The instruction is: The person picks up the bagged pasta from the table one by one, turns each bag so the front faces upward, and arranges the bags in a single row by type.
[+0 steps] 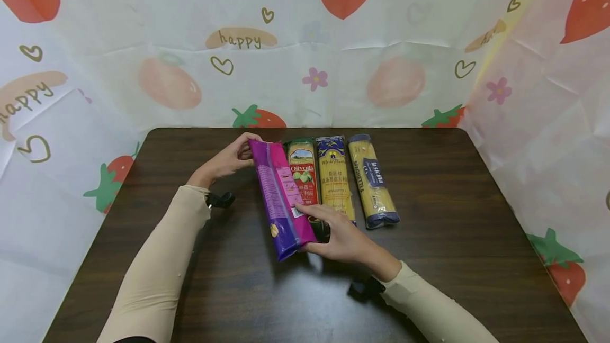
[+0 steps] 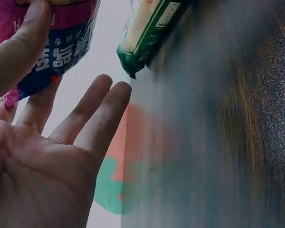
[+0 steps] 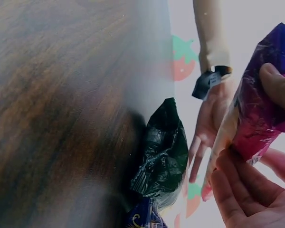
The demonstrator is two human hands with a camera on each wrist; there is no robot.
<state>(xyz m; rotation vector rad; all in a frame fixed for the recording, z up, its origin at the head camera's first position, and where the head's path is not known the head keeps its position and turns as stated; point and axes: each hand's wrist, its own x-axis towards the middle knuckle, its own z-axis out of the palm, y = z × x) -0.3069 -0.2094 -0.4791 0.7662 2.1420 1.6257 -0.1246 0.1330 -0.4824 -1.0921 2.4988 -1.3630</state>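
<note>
Both hands hold a pink and purple pasta packet (image 1: 274, 200), tilted above the dark table (image 1: 229, 290). My left hand (image 1: 226, 162) pinches its far end, thumb on one face and fingers behind. At the near end, my right hand (image 1: 345, 237) grips it by the side; in the right wrist view the thumb presses the purple wrapper (image 3: 270, 52) with fingers underneath. Just right of it lies a red and green Olivoila pasta packet (image 1: 303, 160), partly covered by the held packet. Beside that lies a blue-topped yellow spaghetti packet (image 1: 335, 179).
A La Sicilia spaghetti packet (image 1: 374, 181) lies slightly slanted at the right end of the row. A strawberry-print sheet (image 1: 295, 89) stands behind the table's back edge and along both sides. A dark strap (image 1: 221, 200) hangs at the left wrist.
</note>
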